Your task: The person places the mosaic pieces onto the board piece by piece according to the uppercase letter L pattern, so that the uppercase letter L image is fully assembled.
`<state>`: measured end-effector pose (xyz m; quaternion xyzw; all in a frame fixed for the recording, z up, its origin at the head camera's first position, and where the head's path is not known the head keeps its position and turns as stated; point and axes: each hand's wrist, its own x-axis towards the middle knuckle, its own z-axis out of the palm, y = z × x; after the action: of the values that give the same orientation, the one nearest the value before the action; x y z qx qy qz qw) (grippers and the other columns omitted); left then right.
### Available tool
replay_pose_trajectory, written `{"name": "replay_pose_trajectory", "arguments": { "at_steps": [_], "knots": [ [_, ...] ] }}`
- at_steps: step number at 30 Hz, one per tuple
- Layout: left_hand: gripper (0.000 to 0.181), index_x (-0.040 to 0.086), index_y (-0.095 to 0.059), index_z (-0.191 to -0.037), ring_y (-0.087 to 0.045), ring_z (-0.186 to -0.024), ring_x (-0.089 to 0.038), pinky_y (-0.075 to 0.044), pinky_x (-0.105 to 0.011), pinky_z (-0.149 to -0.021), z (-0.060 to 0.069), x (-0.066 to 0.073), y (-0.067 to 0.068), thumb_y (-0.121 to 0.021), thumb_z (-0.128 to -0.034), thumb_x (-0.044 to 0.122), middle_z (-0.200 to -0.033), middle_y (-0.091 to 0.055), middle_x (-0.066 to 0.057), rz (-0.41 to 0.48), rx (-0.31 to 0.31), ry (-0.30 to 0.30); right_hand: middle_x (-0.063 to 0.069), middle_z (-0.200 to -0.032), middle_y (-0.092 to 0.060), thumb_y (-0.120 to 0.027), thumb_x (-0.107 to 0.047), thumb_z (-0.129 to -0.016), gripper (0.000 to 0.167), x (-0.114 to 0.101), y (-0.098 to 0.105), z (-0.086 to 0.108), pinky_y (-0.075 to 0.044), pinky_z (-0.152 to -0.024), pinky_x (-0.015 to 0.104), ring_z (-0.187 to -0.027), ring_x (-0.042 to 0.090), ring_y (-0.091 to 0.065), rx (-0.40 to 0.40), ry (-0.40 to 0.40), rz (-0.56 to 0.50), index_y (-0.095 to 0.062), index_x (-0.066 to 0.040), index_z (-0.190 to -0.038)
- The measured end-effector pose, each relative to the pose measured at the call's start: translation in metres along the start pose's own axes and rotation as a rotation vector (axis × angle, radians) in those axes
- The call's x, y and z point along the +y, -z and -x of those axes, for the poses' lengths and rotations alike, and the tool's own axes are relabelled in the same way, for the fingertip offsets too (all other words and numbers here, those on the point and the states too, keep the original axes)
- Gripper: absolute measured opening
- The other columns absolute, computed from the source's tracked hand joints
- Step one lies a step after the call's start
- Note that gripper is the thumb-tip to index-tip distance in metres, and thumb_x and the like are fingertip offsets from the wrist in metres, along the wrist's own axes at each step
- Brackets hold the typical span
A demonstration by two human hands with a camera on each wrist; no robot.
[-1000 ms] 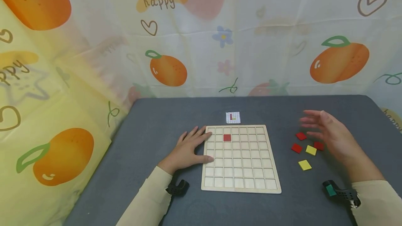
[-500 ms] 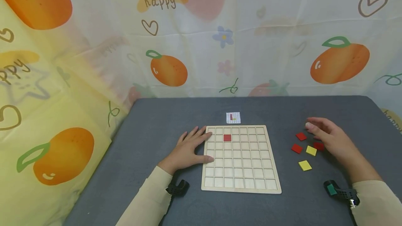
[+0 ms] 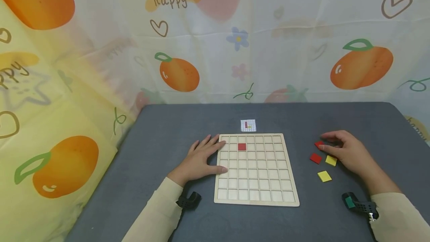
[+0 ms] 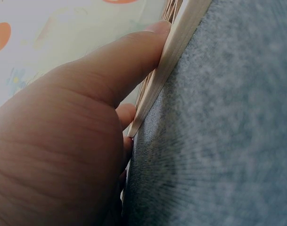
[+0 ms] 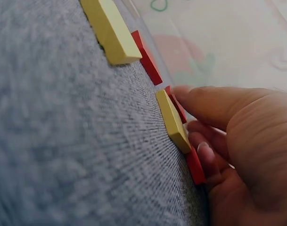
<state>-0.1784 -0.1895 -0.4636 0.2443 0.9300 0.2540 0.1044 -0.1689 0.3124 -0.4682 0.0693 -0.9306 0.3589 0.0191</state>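
My left hand (image 3: 201,160) rests along the left edge of a wooden grid board (image 3: 256,202), its fingers spread and its thumb on the frame. In the left wrist view the thumb (image 4: 134,59) lies against the board's edge (image 4: 167,66). One red square tile (image 3: 242,146) sits in a cell near the board's top. My right hand (image 3: 349,154) is over the loose tiles, its thumb at the far red tile (image 3: 317,144), partly covered. The forefinger arches beyond this tile; no lift shows. Another red tile (image 5: 195,165) lies by the fingers in the right wrist view.
Another red tile (image 3: 315,158) and two yellow tiles, one nearer the hand (image 3: 330,160) and one in front (image 3: 324,176), lie right of the board. A small printed grid card (image 3: 248,125) lies behind the board. A patterned cloth (image 3: 215,47) hangs behind the grey table (image 3: 188,118).
My right hand has come down and leftward to the far red tile, its thumb and forefinger drawing nearer each other. The left hand stays on the board.
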Motion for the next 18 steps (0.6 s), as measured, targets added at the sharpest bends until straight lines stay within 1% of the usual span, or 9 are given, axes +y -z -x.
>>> {"name": "replay_pose_trajectory", "arguments": {
  "at_steps": [2,7,11,18],
  "knots": [
    [0.1,0.029,-0.037,-0.173,-0.003,-0.166,-0.021,0.003,-0.061,-0.127,0.0001,-0.0001,0.0,-0.075,-0.0915,0.074,-0.18,-0.017,0.005,0.002,0.0,0.001,0.027,-0.131,-0.058,-0.08,-0.022,-0.104,0.042,0.0001,-0.0011,-0.0008,-0.047,-0.08,0.041,-0.106,0.037,-0.057,0.011,0.018,0.014,-0.07,0.007,-0.132],
    [0.1,0.029,-0.037,-0.173,-0.004,-0.166,-0.021,0.003,-0.061,-0.127,0.0003,0.0001,0.0,-0.075,-0.0915,0.074,-0.18,-0.017,0.005,0.0,0.004,0.002,0.022,-0.126,-0.06,-0.083,-0.018,-0.101,0.032,-0.0011,-0.0032,-0.0009,-0.045,-0.077,0.031,-0.103,0.032,-0.055,0.041,0.047,0.022,-0.075,0.004,-0.122],
    [0.1,0.028,-0.037,-0.173,-0.004,-0.166,-0.022,0.003,-0.061,-0.127,0.0006,0.0005,0.0002,-0.075,-0.0913,0.074,-0.18,-0.018,0.004,0.001,0.003,0.003,0.021,-0.124,-0.063,-0.083,-0.015,-0.1,0.028,-0.0026,-0.0046,0.0009,-0.044,-0.076,0.028,-0.102,0.031,-0.055,0.059,0.059,0.015,-0.076,0.002,-0.121],
    [0.101,0.03,-0.035,-0.173,-0.003,-0.166,-0.02,0.003,-0.06,-0.127,-0.0001,-0.0007,-0.0008,-0.074,-0.0913,0.074,-0.18,-0.016,0.006,0.003,-0.002,0.007,0.018,-0.115,-0.072,-0.079,-0.019,-0.105,0.025,-0.0077,-0.0056,0.0054,-0.047,-0.069,0.027,-0.094,0.026,-0.057,0.08,-0.006,-0.022,-0.077,-0.002,-0.122]
  ]
}}
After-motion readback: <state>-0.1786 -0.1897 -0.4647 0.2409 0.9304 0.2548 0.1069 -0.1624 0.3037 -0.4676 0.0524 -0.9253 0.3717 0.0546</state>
